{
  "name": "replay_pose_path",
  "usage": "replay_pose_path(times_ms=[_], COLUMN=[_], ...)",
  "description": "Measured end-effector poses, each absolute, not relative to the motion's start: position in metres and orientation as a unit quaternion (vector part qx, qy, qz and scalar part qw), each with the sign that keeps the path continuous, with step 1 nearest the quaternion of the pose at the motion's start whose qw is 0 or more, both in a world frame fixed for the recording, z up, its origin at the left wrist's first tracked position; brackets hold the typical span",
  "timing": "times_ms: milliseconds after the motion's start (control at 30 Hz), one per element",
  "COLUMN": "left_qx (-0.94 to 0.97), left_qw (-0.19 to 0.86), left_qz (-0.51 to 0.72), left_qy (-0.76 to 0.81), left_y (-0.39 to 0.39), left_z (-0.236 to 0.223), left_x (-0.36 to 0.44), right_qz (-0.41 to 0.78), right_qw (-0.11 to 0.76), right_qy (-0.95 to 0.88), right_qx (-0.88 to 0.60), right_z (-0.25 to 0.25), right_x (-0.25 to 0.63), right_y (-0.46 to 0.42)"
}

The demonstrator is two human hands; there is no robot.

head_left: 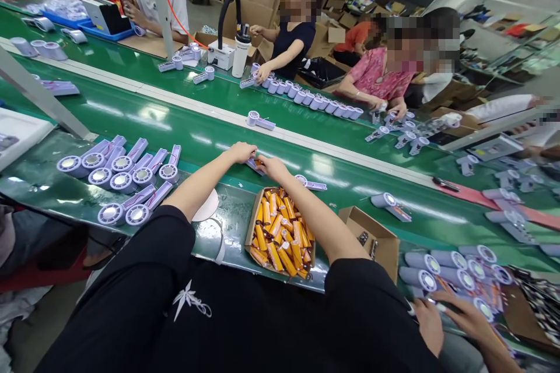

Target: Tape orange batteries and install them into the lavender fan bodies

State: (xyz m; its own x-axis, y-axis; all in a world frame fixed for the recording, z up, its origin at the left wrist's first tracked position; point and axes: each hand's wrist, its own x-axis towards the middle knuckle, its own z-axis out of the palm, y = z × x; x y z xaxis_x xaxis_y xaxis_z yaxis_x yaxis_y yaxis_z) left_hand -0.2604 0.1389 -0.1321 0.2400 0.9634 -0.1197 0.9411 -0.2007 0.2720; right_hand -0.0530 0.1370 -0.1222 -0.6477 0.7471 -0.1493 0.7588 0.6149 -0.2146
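Observation:
Over the near edge of the green belt, my left hand (242,152) and my right hand (273,169) are close together, fingers closed around a lavender handheld fan body (255,166). Most of that part is hidden by the fingers. A bit of orange shows by my right fingertips; I cannot tell whether it is a battery. Below my right forearm sits a cardboard box (250,240) heaped with orange-wrapped cylindrical batteries (280,227). Another lavender fan body (315,185) lies on the belt to the right of my right hand.
Several lavender fan bodies (122,172) lie grouped at left. A cardboard box (387,239) with small metal parts stands right of the batteries. A co-worker's hands (455,315) work at lower right among more fan bodies (459,277). Other people sit across the belt (196,108).

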Motion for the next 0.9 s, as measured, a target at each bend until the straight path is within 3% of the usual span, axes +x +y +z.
replay_pose_path(times_ms=[300,367,433,500,600,767,900], left_qx=[0.747,0.751,0.763,0.781,0.788,0.794,0.795], left_qw=[0.153,0.129,0.11,0.116,0.078,-0.023,-0.07], left_qz=[0.106,0.135,0.146,0.096,0.04,0.188,0.302], left_qy=[0.638,0.633,0.62,0.606,0.609,0.578,0.52], left_y=[0.105,0.057,-0.01,-0.082,-0.163,-0.19,-0.18], left_z=[-0.108,-0.107,-0.116,-0.13,-0.147,-0.133,-0.108], left_x=[-0.249,-0.27,-0.302,-0.335,-0.362,-0.328,-0.292], right_qz=[-0.129,-0.141,-0.174,-0.24,-0.334,-0.465,-0.518], right_qw=[0.119,0.085,-0.008,-0.115,-0.188,-0.169,-0.125], right_qy=[0.904,0.91,0.916,0.901,0.854,0.774,0.804], right_qx=[0.39,0.381,0.362,0.342,0.351,0.396,0.265], right_z=[-0.088,-0.077,-0.068,-0.062,-0.058,-0.067,-0.08], right_x=[-0.063,-0.036,0.001,0.037,0.062,0.022,-0.017], right_y=[0.133,0.116,0.085,0.044,-0.02,-0.092,-0.124])
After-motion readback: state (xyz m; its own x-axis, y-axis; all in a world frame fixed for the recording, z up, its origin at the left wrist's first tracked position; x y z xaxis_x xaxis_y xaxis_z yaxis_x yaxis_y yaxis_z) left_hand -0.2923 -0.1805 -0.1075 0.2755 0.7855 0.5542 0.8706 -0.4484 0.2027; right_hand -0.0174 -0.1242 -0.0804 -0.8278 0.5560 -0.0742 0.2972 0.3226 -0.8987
